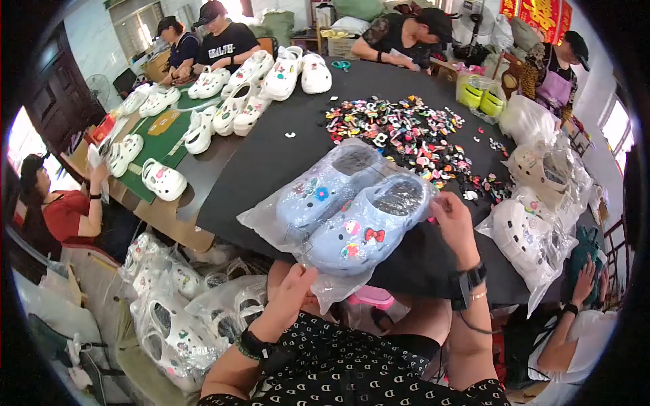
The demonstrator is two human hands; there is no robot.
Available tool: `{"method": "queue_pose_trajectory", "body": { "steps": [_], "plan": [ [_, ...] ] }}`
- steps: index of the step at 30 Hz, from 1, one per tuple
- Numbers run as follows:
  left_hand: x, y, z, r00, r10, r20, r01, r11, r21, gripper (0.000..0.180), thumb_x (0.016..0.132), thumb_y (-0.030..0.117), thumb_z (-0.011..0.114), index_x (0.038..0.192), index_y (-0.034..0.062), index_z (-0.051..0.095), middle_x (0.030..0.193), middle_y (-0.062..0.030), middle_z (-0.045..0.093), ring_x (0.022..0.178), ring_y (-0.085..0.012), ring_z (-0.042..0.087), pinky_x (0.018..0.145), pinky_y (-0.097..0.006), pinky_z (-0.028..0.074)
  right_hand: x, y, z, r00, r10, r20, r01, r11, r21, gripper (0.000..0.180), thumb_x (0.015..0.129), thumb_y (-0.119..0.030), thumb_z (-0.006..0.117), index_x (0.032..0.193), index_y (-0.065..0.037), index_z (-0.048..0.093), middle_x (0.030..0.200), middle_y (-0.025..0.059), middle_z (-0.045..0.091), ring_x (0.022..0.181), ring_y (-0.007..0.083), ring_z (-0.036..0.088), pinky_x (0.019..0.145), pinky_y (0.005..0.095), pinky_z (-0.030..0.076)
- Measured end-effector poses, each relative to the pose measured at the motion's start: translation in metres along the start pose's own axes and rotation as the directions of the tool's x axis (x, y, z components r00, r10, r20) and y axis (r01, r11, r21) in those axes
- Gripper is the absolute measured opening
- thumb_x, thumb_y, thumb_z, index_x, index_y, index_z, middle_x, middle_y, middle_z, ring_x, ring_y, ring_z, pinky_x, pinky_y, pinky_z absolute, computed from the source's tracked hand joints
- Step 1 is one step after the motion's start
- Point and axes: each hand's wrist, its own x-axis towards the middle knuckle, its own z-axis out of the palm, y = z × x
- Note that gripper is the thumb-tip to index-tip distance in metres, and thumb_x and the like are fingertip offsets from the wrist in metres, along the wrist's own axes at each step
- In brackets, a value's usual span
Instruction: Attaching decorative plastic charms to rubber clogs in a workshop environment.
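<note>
A pair of light blue clogs [355,233] with small charms lies inside a clear plastic bag [261,220] at the near edge of the black table. A blue flower charm, a red bow and other small pieces show on the toes. My left hand [292,296] is closed on the bag's near edge, below the toes. At the heel end on the right, my right hand [452,223] pinches the bag with thumb and fingers. Beyond the bag spreads a heap of colourful shoe charms [413,135].
Bagged white clogs [525,227] lie at the table's right, and bright green ones [482,98] farther back. Loose white clogs [233,108] stand at the left. Filled bags [172,331] sit low on my left. Several other people work around the tables.
</note>
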Motion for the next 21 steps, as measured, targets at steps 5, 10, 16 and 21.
{"method": "queue_pose_trajectory", "body": {
  "steps": [5, 10, 16, 21],
  "plan": [
    [0.006, 0.009, -0.010, 0.943, 0.302, -0.143, -0.276, 0.944, 0.179, 0.036, 0.092, 0.010, 0.065, 0.123, 0.0003, 0.050, 0.108, -0.0069, 0.062, 0.090, -0.0105, 0.061, 0.078, -0.026, 0.051, -0.052, -0.035, -0.007, 0.996, 0.083, 0.030, -0.087, 0.983, 0.160, 0.013, 0.092, -0.009, 0.064, 0.096, 0.001, 0.057, 0.075, 0.0050, 0.062, 0.057, 0.0093, 0.060, 0.050, 0.0251, 0.047],
    [0.011, 0.039, -0.047, 0.879, 0.427, -0.214, -0.325, 0.863, 0.386, 0.016, 0.092, 0.010, 0.064, 0.102, 0.0018, 0.055, 0.088, -0.0013, 0.062, 0.075, -0.0068, 0.056, 0.065, -0.023, 0.046, -0.089, -0.054, -0.007, 0.933, 0.202, 0.299, -0.283, 0.923, 0.259, 0.015, 0.093, -0.009, 0.063, 0.090, 0.001, 0.052, 0.072, 0.0034, 0.059, 0.049, 0.0096, 0.060, 0.041, 0.0237, 0.044],
    [0.060, 0.071, -0.078, 0.720, 0.629, -0.293, -0.424, 0.733, 0.532, 0.009, 0.094, 0.009, 0.058, 0.087, 0.0039, 0.055, 0.075, 0.0032, 0.054, 0.065, -0.0036, 0.046, 0.056, -0.022, 0.038, -0.120, -0.050, 0.029, 0.766, 0.167, 0.621, -0.561, 0.645, 0.519, 0.018, 0.094, -0.011, 0.064, 0.099, -0.008, 0.046, 0.076, 0.0017, 0.060, 0.056, 0.0080, 0.058, 0.047, 0.0225, 0.045],
    [0.102, 0.095, -0.098, 0.659, 0.693, -0.292, -0.549, 0.709, 0.443, 0.011, 0.096, 0.011, 0.058, 0.090, 0.0012, 0.058, 0.083, 0.0005, 0.060, 0.074, -0.0059, 0.052, 0.068, -0.023, 0.043, -0.136, -0.058, 0.066, 0.676, 0.177, 0.715, -0.731, 0.285, 0.620, 0.025, 0.094, -0.014, 0.066, 0.109, -0.008, 0.047, 0.088, 0.0008, 0.059, 0.069, 0.0084, 0.057, 0.060, 0.0219, 0.048]
  ]
}}
